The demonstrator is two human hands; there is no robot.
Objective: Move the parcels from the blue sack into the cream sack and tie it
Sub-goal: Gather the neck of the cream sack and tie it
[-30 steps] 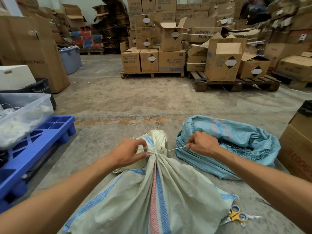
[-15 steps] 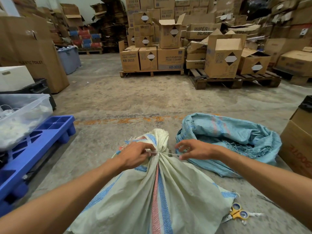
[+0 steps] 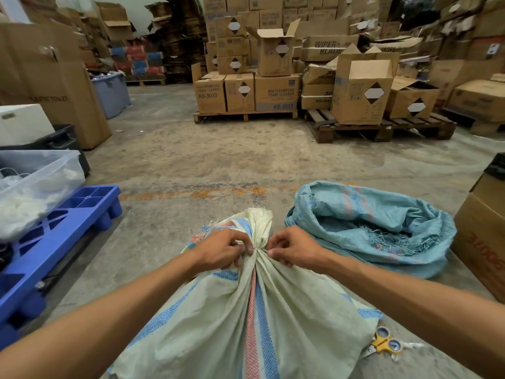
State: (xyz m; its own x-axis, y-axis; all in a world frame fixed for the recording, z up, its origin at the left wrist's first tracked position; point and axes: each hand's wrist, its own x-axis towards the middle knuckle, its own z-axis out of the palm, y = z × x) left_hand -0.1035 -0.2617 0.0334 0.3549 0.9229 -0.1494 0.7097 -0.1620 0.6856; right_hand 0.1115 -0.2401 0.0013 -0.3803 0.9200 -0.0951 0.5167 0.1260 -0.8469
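The left hand [image 3: 226, 248] and right hand [image 3: 293, 248] both pinch the gathered neck of the cream sack [image 3: 246, 318], keeping it closed for tying. The blue sack [image 3: 382, 222] lies collapsed just beside the right grip.

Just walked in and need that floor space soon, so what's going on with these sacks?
A person is tying off the cream sack, which looks full. The left hand and right hand both pinch at its gathered neck, right where it is cinched. The blue sack lies slumped and open beside it on the floor, apparently emptied. Yellow-handled scissors lie on the floor by the cream sack's right side.
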